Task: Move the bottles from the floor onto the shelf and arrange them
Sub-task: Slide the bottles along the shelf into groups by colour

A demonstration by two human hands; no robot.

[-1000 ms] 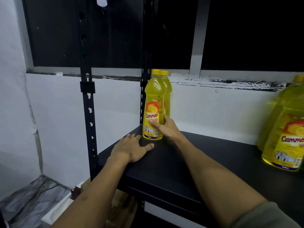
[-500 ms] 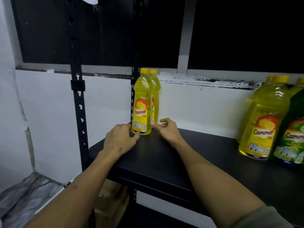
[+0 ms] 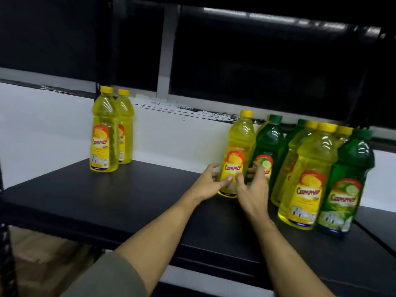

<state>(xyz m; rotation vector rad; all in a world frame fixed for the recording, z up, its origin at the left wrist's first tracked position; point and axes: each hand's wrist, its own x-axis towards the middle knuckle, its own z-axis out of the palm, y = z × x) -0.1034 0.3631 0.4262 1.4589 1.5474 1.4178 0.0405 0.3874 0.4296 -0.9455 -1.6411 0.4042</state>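
So we're at the shelf (image 3: 107, 202) now, both hands reaching toward the right-hand bunch of bottles. Our left hand (image 3: 209, 184) has its fingers spread on the left side of the yellow bottle (image 3: 236, 155), thumb lying across the lower label, looks like it's just closing in but not clamped around it yet. Our right hand (image 3: 254, 189) is loose and spread too, hovering in front of the gap between that yellow one and the green bottle (image 3: 267, 144) just beside it. Neither hand is actually gripping anything as far as we can see.

Far left there's a pair of yellow bottles (image 3: 105, 133), 1 tucked behind the other against the wall, labels facing out. Our guess is that's the start of a sorted yellow row. The right cluster (image 3: 310, 179) is a jumble of yellow and green, packed touching each other, so pulling yellows out of it makes sense.

The yellow one looks tilted, though that may be lens warp. Watch the green neighbour when it lifts.
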